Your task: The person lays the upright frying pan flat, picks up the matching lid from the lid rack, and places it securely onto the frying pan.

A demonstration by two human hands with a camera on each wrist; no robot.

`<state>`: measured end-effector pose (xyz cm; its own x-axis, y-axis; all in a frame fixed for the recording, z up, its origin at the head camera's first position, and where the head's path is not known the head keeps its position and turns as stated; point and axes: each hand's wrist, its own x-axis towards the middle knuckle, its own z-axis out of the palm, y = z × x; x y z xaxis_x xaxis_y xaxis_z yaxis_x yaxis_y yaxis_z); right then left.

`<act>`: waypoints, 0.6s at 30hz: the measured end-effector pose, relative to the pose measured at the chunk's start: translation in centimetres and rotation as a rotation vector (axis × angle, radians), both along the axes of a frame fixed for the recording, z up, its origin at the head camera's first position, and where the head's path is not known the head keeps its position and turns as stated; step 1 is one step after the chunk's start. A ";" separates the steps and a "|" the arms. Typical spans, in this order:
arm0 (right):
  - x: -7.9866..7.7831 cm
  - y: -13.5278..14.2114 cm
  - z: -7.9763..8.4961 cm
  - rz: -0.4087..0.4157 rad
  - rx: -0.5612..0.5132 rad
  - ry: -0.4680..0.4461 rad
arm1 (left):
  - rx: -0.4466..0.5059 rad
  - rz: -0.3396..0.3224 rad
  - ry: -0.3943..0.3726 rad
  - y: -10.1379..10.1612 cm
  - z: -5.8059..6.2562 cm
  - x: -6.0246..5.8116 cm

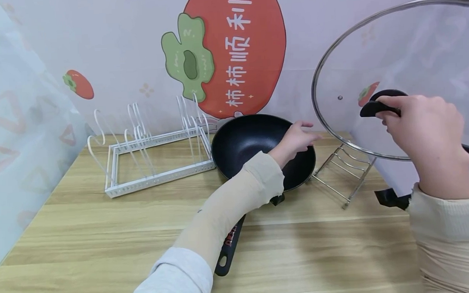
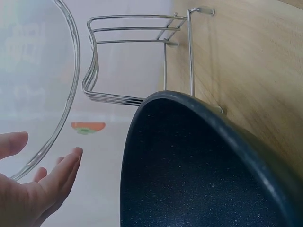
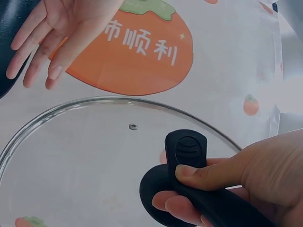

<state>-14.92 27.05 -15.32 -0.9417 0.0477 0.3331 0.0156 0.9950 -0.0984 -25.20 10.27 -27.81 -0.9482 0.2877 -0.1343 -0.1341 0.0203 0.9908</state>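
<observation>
My right hand (image 1: 432,135) grips the black handle (image 3: 187,165) of a large round glass lid (image 1: 344,69), thumb on top and fingers curled beneath. The lid is raised at the right, tilted nearly upright, its clear glass edged by a metal rim. My left hand (image 1: 296,140) reaches over the black wok (image 1: 243,137) with its fingers spread and nothing in them. In the left wrist view those fingers point towards the lid's rim, with a gap between. The wok sits at the table's middle, its long black handle (image 1: 228,250) pointing towards me, partly behind my left sleeve.
A white rack (image 1: 158,179) with upright hooks stands left of the wok. To the right is a small metal wire rack (image 1: 346,177), close to the wok's rim. A black object (image 1: 391,198) lies partly hidden behind my right sleeve. A printed backdrop (image 1: 118,47) rises behind the wooden table (image 1: 106,254).
</observation>
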 end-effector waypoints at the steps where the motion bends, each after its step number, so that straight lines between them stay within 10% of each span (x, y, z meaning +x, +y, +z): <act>1: 0.0 0.0 0.1 -0.001 0.002 0.001 | 0.010 0.005 0.008 0.0 0.0 0.0; 18: 0.1 -0.9 0.8 0.025 -0.009 -0.006 | 0.080 0.118 0.045 -0.7 0.4 -0.2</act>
